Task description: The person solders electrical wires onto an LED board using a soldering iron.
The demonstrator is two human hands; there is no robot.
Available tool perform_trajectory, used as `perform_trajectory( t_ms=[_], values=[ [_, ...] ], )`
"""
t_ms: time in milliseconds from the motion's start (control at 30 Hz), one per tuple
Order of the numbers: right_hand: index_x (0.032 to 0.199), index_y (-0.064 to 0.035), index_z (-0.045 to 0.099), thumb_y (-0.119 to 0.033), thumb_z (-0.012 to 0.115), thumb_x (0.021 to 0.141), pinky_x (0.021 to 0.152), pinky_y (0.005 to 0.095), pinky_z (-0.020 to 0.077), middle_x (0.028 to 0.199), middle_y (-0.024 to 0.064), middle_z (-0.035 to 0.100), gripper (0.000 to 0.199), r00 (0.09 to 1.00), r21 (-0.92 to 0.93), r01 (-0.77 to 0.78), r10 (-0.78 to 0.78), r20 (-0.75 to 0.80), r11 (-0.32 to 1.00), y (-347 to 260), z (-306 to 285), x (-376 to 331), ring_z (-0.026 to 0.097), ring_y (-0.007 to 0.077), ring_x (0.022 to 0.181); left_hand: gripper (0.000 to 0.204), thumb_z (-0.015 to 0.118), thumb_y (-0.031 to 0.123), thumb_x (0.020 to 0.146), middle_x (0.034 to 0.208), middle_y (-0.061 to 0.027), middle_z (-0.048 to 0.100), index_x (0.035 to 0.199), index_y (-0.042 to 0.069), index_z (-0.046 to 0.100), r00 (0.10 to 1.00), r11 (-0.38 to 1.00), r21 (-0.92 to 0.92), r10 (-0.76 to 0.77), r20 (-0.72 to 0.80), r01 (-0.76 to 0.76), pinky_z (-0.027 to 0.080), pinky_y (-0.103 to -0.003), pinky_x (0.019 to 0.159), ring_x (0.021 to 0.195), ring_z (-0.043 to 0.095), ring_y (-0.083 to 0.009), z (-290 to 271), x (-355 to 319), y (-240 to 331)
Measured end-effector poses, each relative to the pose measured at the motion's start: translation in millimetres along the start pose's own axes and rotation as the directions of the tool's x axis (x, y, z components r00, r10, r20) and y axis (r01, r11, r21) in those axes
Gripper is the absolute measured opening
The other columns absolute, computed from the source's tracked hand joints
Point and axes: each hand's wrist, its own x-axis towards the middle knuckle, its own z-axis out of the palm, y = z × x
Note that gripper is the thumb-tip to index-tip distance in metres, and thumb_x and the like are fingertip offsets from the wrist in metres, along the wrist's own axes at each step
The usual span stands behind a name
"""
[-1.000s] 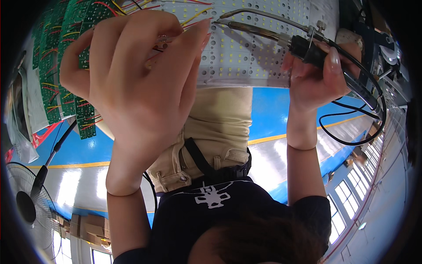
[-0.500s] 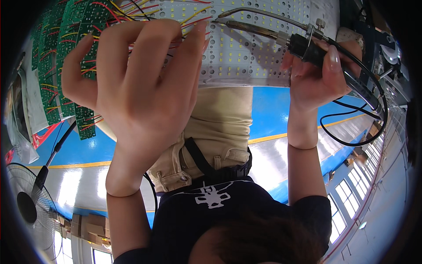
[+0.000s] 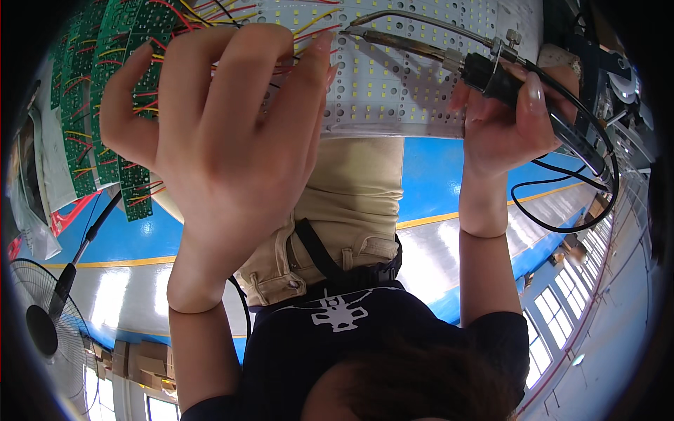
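so the thing i'd worry about most here is a burnt finger. the bare left hand [image 3: 225, 140] is at near left, thumb and index almost together, other fingers loosely bent, and i can't tell if they're actually pinching anything. the bare right hand [image 3: 505, 119], near right, is wrapped round a black-handled soldering iron [image 3: 484, 76] with a long metal barrel, and its tip sits just beside those left fingertips. if it's hot, one small slip of the right wrist could do it. the looping black rubbery cable [image 3: 615, 175] at the right could also tug the handle if it snags. past that, a thin red wire [image 3: 316, 33] ends right by the tip, so a wobble might push it out of place or melt its coating. a stray touch could also scorch the flat white panel [image 3: 393, 91] dotted with little yellow squares, under the tip.

counts, near to far: two hands, one iron, one bent metal tube [image 3: 439, 25] clamped along it, one panel. the green circuit board strips [image 3: 112, 84] at far left overlap, so at least three. red and yellow wires: loads, too many hidden to count. yellow squares: dozens, easily.
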Motion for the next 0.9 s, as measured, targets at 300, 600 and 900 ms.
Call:
perform_trajectory(
  t_ms=[300, 600, 900],
  values=[
    [0.105, 0.0073, 0.046, 0.001, 0.059, 0.09, 0.047, 0.0321, 0.0515, 0.09, 0.015, 0.056, 0.02, 0.993, -0.052, 0.082, -0.086, -0.086, 0.995, 9.3, -1.8, -9.0, 0.058, 0.0188, 0.055, 0.021, 0.079, 0.028, 0.078, 0.09, 0.0137, 0.063, 0.099, 0.031, 0.078, 1.0, 1.0, -0.002, -0.004, 0.003, 0.004, 0.031, -0.036, 0.099, 0.088, 0.058, -0.0091, -1.1, 0.9, 0.5],
    [0.086, 0.0036, 0.051, -0.005, 0.06, 0.085, 0.033, 0.0282, 0.0415, 0.069, 0.0083, 0.051, 0.012, 0.964, -0.089, 0.013, -0.037, -0.265, 0.996, 0.6, 21.0, -0.6, 0.046, 0.013, 0.036, 0.021, 0.079, 0.028, 0.078, 0.09, 0.0136, 0.063, 0.099, 0.031, 0.078, 1.0, 1.0, -0.02, -0.001, -0.002, 0.001, 0.031, -0.036, 0.099, 0.086, 0.059, -0.0093, -0.3, -0.3, -2.0],
    [0.084, 0.004, 0.047, 0.0, 0.054, 0.088, 0.037, 0.0346, 0.0498, 0.055, 0.0134, 0.05, 0.009, 0.969, -0.109, -0.042, 0.014, -0.245, 0.993, -1.1, 19.2, -1.6, 0.045, 0.0144, 0.035, 0.021, 0.08, 0.028, 0.077, 0.089, 0.0134, 0.063, 0.099, 0.03, 0.078, 1.0, 0.999, -0.034, -0.014, 0.002, 0.014, 0.031, -0.036, 0.099, 0.085, 0.058, -0.0089, -0.3, 0.2, -0.8]
  ],
)
